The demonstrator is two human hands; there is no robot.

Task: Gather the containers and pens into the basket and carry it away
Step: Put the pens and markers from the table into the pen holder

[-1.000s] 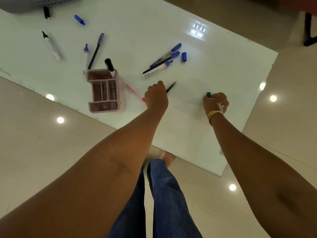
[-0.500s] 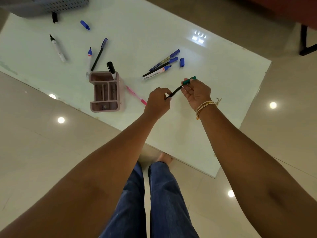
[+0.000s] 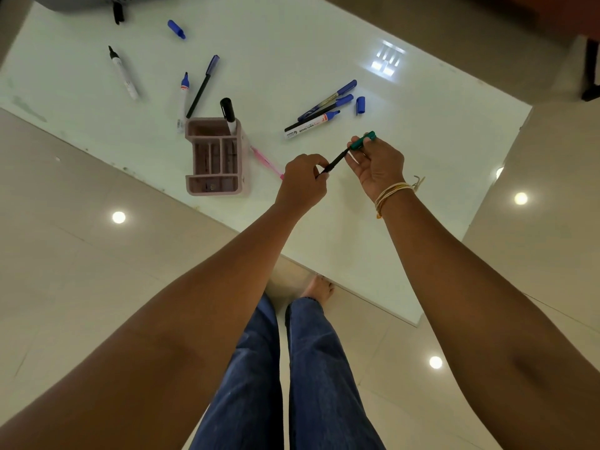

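Head view: left hand pinches the lower end of a thin black pen between thumb and forefinger. Right hand grips a green cap in its fingertips at the pen's upper end; cap looks abt to seat, not confirmed. Pen sits above the white table, approx centre frame.

Handling (judged): pen is light, stiff, smooth-barrelled; likely rolls if dropped on glossy top. Best hold at mid-barrel w/ a two-finger pinch.

Surroundings: pink organiser at 9 o'clock of the hands, one black-capped marker upright in it. Pink pen lies just beside organiser. Three blue-ended markers at 12 o'clock, loose blue cap near them. More pens and caps at 10–11 o'clock. Basket only partly in view at far 11 o'clock. Nothing obstructs the path to it; loose caps could be missed.
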